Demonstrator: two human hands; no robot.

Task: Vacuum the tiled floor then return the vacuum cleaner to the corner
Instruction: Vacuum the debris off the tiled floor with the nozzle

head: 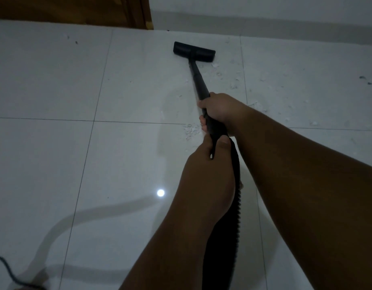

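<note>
While steering, 2 hands on the wand (pixel 198 80) for leverage: right hand (pixel 219 109) ahead, left hand (pixel 208 162) nearest the hose (pixel 220 252), fingers (pixel 202 123) wrapped round it. Floor head (pixel 194 50) flat on the tiled floor (pixel 55 143) at the wand's far end, scraps (pixel 233 84) right of the wand uncollected.

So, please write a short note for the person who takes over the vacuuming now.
Left hand grips the rear end of the black vacuum wand, by the black ribbed hose; right hand grips it further forward.
The flat black floor head lies on the glossy white tiled floor near the far wall.
Done: tiles left of the wand look mostly clean.
Left: white scraps right of the wand; then put it all back in the corner.
</note>
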